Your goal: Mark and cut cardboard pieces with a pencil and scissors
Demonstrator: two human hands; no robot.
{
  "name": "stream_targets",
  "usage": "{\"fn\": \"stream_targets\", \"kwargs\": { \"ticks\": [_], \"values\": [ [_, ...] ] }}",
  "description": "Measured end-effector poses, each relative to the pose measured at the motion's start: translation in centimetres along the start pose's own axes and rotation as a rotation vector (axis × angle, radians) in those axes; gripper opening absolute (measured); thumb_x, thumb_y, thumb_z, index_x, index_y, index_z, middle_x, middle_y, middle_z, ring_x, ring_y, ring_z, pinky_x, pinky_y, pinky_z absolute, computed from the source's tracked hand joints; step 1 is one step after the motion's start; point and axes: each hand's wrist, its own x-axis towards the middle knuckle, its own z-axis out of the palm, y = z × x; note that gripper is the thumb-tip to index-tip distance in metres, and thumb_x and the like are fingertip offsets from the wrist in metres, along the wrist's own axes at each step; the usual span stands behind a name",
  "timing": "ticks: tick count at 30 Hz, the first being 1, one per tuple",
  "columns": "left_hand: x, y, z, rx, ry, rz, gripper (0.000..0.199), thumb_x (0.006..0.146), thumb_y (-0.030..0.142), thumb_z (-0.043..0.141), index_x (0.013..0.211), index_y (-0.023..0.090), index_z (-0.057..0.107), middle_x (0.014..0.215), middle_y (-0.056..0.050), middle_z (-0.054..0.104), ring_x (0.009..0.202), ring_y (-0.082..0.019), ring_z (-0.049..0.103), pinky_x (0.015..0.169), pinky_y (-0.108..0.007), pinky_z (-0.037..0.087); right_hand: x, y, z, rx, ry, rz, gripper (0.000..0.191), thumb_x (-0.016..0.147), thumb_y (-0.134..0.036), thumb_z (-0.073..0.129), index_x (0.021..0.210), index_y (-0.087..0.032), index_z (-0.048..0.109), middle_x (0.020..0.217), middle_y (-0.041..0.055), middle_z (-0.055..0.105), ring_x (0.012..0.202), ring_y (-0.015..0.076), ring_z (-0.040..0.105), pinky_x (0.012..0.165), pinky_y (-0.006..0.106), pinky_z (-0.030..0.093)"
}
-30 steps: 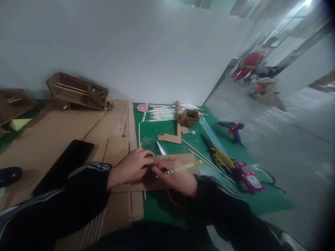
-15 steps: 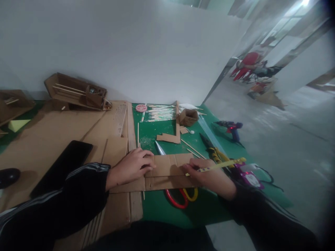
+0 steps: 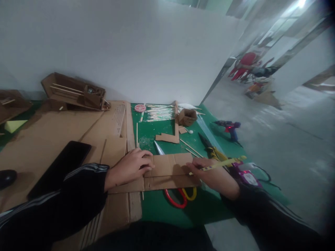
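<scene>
My left hand presses on the left end of a small cardboard piece, fingers bent and partly together. This piece lies over a longer cardboard strip. A yellow pencil is pinched in my right hand, its tip low at the right end of the small piece. Under the cardboard lie scissors with a red and a yellow handle; their blades point out beyond its far edge.
Pliers, a purple device and a glue gun lie at the right. Farther back are wooden sticks and a small cardboard box. At the left are a black phone and a cardboard model.
My right hand and the pencil have moved slightly right along the cardboard. My left hand keeps its place on the cardboard. The whole view has shifted a little.
</scene>
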Motion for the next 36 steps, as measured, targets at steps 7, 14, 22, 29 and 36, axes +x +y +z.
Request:
{"fn": "stream_targets", "kwargs": {
  "ticks": [7, 14, 22, 29, 36],
  "values": [
    [0.0, 0.1, -0.1, 0.002, 0.004, -0.008, 0.015, 0.095, 0.028, 0.057, 0.096, 0.029, 0.072, 0.123, -0.002, 0.061, 0.109, -0.023, 0.052, 0.096, -0.041, 0.043, -0.3, -0.1, 0.2, -0.027, 0.019, 0.005, 0.039, 0.094, -0.039, 0.043, 0.060, -0.022, 0.052, 0.057, 0.0015, 0.059, 0.053, 0.0155, 0.051, 0.053, 0.027, 0.034],
    [0.0, 0.1, -0.1, 0.004, -0.002, -0.010, 0.015, 0.094, 0.027, 0.058, 0.098, 0.028, 0.072, 0.124, -0.003, 0.061, 0.109, -0.024, 0.052, 0.095, -0.041, 0.043, 0.4, -1.6, 0.7, 0.003, -0.020, 0.000, 0.036, 0.093, -0.037, 0.045, 0.063, -0.022, 0.058, 0.060, 0.0018, 0.062, 0.058, 0.0165, 0.055, 0.056, 0.027, 0.036],
    [0.1, 0.1, 0.0, -0.005, -0.007, -0.012, 0.013, 0.094, 0.026, 0.059, 0.096, 0.028, 0.071, 0.124, -0.002, 0.061, 0.108, -0.023, 0.051, 0.095, -0.041, 0.043, -1.1, 1.7, -0.8, 0.006, 0.027, 0.087, 0.042, 0.094, -0.042, 0.043, 0.057, -0.023, 0.045, 0.051, -0.0001, 0.056, 0.047, 0.0147, 0.051, 0.048, 0.027, 0.033],
    [0.1, 0.1, -0.1, 0.000, -0.015, -0.010, 0.014, 0.095, 0.027, 0.058, 0.097, 0.029, 0.072, 0.126, -0.003, 0.061, 0.109, -0.024, 0.051, 0.095, -0.041, 0.043, -0.7, 0.7, -0.2, 0.004, 0.034, 0.057, 0.040, 0.093, -0.042, 0.043, 0.058, -0.023, 0.047, 0.054, 0.0002, 0.057, 0.050, 0.0145, 0.050, 0.050, 0.027, 0.033],
    [0.0, 0.1, -0.1, 0.005, -0.012, -0.012, 0.015, 0.095, 0.026, 0.058, 0.098, 0.029, 0.072, 0.125, -0.003, 0.061, 0.109, -0.024, 0.051, 0.096, -0.041, 0.042, -0.7, 1.3, -0.3, -0.001, 0.059, 0.075, 0.041, 0.091, -0.043, 0.045, 0.055, -0.023, 0.045, 0.051, -0.0012, 0.054, 0.047, 0.0138, 0.050, 0.048, 0.026, 0.033]
  ]
}}
